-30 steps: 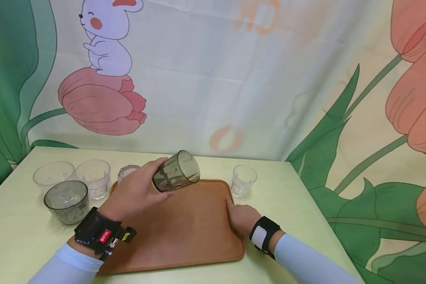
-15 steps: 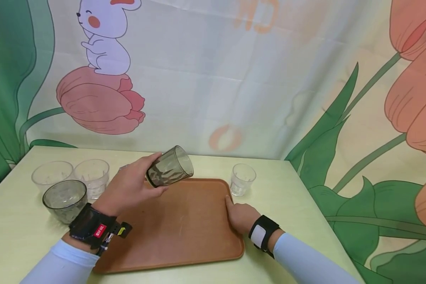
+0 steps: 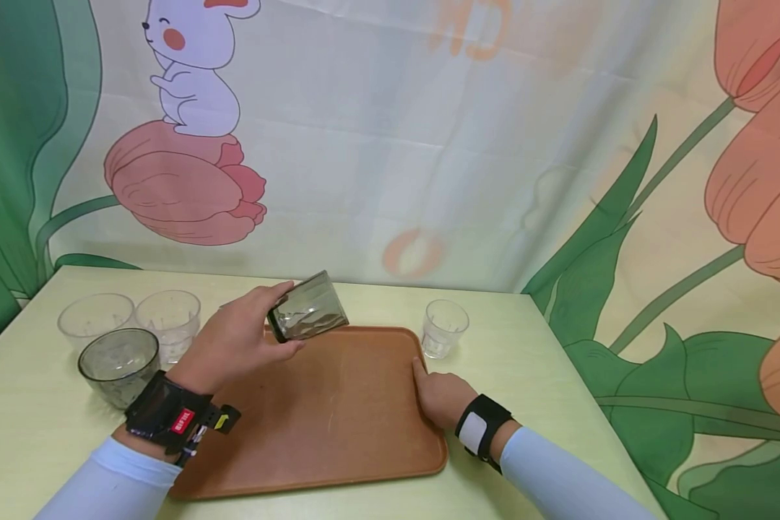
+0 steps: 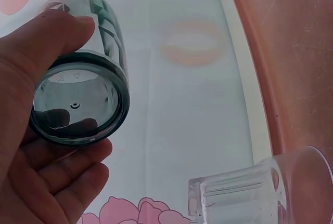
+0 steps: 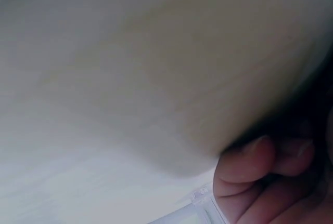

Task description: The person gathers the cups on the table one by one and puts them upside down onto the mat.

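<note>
My left hand (image 3: 234,336) grips a smoky grey drinking glass (image 3: 308,309) by its base end, thumb on one side and fingers on the other. The glass is tipped on its side above the back left part of a brown tray (image 3: 344,412), its mouth facing right. Its round base (image 4: 78,104) faces the left wrist camera. My right hand (image 3: 447,399) holds the tray's right edge, thumb along the rim; curled fingers (image 5: 244,167) show in the right wrist view. A clear glass (image 4: 239,193) by the tray is mostly hidden behind my left hand in the head view.
Left of the tray stand a smoky glass bowl (image 3: 120,368) and two clear glass vessels, one wide (image 3: 96,318) and one taller (image 3: 170,325). A small clear glass (image 3: 443,328) stands just beyond the tray's right back corner. A printed curtain (image 3: 364,144) hangs behind the table.
My left hand has moved a little left with the smoky glass, and the glass has turned so its open mouth no longer shows. My right hand stays on the tray edge.
</note>
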A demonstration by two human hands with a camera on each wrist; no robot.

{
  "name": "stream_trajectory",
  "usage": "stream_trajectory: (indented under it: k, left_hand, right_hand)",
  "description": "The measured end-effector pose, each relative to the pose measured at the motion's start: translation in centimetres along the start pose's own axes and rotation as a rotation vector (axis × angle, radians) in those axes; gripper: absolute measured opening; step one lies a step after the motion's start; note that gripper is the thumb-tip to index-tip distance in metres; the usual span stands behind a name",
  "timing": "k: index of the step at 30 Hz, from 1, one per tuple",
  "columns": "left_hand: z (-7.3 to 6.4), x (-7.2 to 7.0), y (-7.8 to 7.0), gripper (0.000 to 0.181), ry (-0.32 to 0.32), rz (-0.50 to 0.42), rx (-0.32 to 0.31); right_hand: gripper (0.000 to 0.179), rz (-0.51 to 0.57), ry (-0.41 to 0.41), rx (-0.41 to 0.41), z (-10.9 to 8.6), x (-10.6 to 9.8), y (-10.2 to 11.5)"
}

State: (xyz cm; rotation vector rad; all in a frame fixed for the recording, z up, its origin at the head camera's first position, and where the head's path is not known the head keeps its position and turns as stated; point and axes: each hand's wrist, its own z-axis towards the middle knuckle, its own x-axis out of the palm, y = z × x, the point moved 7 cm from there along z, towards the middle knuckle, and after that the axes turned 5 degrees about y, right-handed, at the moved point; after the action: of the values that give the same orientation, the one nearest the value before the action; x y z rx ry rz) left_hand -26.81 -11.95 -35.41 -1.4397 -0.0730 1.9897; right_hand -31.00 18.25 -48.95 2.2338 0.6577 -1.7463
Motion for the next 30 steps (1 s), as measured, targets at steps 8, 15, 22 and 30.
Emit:
stream_trajectory:
  k: [8,15,22,30]
  left_hand:
    - [-0.06,0.25,0.08,0.087,0.022,-0.009,-0.031]
    - [0.04,0.54,0.2,0.088,0.022,-0.016,-0.048]
    - [0.12,0.35,0.1,0.086,-0.015,-0.011,-0.021]
    - [0.08,0.29,0.03,0.084,-0.036,0.007,0.018]
  right_hand:
    - [0.055,0.002,-0.014,-0.001,0.07,0.25,-0.12]
    - [0.055,-0.018,-0.02,-0.011,0.07,0.23,-0.07]
    - [0.054,-0.019,-0.028,-0.006,-0.01,0.24,-0.1]
    - [0.054,-0.032,-0.039,-0.013,0.27,0.57,-0.25]
